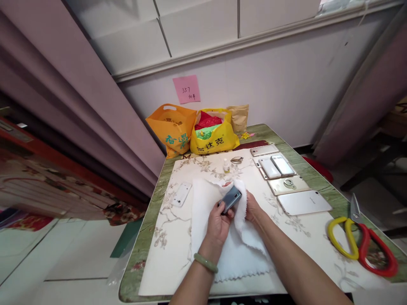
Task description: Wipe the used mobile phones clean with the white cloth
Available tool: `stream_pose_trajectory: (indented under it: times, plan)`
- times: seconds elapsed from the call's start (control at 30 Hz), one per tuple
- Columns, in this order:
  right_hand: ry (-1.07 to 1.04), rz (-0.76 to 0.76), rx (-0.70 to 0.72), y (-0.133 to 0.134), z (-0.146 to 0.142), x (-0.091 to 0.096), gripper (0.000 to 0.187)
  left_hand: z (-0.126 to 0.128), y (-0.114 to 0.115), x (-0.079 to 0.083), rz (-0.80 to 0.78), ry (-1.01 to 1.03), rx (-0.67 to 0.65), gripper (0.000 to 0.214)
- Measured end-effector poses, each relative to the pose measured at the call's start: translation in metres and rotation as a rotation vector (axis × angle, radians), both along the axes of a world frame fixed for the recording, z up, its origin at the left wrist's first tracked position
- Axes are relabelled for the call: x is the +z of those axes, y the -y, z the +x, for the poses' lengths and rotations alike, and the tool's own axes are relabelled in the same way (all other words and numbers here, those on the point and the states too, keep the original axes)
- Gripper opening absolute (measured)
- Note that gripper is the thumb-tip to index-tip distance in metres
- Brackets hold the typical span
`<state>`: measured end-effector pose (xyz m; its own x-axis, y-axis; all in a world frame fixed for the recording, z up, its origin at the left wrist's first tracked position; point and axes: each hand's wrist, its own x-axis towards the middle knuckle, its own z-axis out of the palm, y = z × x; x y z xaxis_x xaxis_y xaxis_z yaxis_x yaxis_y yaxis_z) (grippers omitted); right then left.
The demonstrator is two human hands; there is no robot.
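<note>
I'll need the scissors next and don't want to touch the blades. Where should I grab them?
Likely the yellow and red loop handles, from the near side with the right hand: the scissors lie flat at the table's right edge, loops nearest you, blades pointing away.
</note>
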<state>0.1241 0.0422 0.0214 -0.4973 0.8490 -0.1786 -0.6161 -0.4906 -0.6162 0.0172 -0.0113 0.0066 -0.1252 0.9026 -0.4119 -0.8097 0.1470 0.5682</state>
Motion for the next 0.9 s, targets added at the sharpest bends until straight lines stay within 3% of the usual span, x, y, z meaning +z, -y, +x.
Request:
stream_pose_trajectory:
  times: [0.13,0.43,0.53,0.7,0.8,0.9]
  plan:
    - [-0.058,0.021,0.077,0.004,0.002,0.005,0.042,-0.001,-0.001,-0.002,0.002,0.018,0.000,0.017]
    - [0.110,-0.060,-0.074,-0.002,-0.002,0.004,0.038,-0.009,0.002,0.003,-0.014,0.039,-0.144,0.010]
    - [0.097,-0.098,-0.038,0.000,-0.002,0.002,0.043,-0.013,0.002,0.005,-0.014,0.091,-0.228,0.009]
    - [-0.012,0.002,0.002,0.007,-0.002,0.008,0.036,-0.020,-0.001,0.010,-0.071,0.185,-0.255,0.007]
    - [0.017,0.055,-0.012,0.008,-0.003,0.007,0.029,-0.016,-0.002,0.010,-0.111,0.117,-0.238,0.010]
    - [-0.003,0.082,-0.054,0.005,-0.002,0.002,0.025,-0.007,0.002,0.010,-0.076,-0.142,-0.213,0.031]
